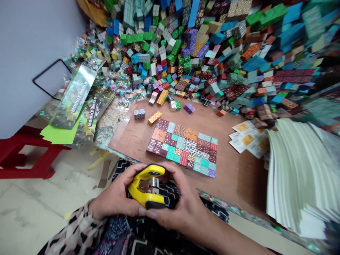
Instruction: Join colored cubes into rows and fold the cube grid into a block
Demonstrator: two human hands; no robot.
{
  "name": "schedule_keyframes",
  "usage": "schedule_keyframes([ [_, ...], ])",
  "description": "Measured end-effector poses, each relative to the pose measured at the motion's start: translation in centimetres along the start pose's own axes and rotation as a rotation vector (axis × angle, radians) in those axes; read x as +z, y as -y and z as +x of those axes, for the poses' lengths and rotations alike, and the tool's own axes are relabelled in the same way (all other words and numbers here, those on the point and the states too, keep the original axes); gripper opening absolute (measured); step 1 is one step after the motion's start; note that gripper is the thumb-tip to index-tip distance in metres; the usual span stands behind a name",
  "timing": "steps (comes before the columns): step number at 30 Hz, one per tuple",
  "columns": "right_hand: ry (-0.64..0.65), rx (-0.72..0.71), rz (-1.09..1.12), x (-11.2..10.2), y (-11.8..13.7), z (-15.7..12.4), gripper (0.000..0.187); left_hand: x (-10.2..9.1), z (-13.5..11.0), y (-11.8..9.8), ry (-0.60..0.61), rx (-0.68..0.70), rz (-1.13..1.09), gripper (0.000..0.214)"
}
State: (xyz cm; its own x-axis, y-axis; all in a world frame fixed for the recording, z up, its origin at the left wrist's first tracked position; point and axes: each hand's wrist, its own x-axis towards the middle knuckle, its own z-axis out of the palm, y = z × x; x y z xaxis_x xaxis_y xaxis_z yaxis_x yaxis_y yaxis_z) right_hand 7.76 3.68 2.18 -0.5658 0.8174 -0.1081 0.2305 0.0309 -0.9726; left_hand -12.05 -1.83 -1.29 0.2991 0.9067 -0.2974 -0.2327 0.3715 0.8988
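Note:
Both my hands hold a yellow tape dispenser (147,187) with a black base and a metal part in its middle, low over my lap. My left hand (117,194) wraps its left side, fingers curled over the top. My right hand (183,202) closes round its right side and underside. Just beyond, on a brown board (233,170), lies a flat rectangle of patterned blocks (184,147) packed edge to edge. Neither hand touches the blocks.
A huge heap of coloured blocks (212,53) rises behind the board. Loose blocks (154,117) lie at its far edge. Printed cards (79,102) and small bags lie left, a stack of white sheets (300,177) and orange-printed slips (245,138) right. A red stool (29,159) stands at left.

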Motion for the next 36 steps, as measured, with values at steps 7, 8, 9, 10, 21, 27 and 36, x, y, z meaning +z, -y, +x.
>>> schedule_keyframes([
  [7,-0.006,0.019,0.022,0.1,0.3,0.2,0.06,0.0,0.0,0.4,0.0,-0.035,-0.028,0.08],
  [8,-0.004,0.028,0.019,0.1,0.4,0.2,0.06,0.0,0.1,0.4,0.007,-0.037,-0.034,0.08],
  [9,-0.003,0.039,0.017,0.1,0.5,0.2,0.06,0.0,0.1,0.5,0.015,-0.036,-0.046,0.08],
  [10,-0.003,0.049,0.016,0.1,0.5,0.3,0.059,0.1,0.2,0.5,0.023,-0.037,-0.065,0.079],
  [21,0.038,0.193,0.08,0.2,0.1,0.3,0.078,0.2,0.6,0.7,0.036,-0.067,-0.298,0.079],
  [27,0.04,0.161,0.081,0.5,-1.3,0.1,0.082,-0.2,0.4,0.2,-0.046,-0.074,-0.415,0.07],
  [36,0.194,0.089,0.062,0.5,-1.7,-0.3,0.071,-1.5,-0.8,0.3,-0.296,-0.009,-0.435,0.061],
])
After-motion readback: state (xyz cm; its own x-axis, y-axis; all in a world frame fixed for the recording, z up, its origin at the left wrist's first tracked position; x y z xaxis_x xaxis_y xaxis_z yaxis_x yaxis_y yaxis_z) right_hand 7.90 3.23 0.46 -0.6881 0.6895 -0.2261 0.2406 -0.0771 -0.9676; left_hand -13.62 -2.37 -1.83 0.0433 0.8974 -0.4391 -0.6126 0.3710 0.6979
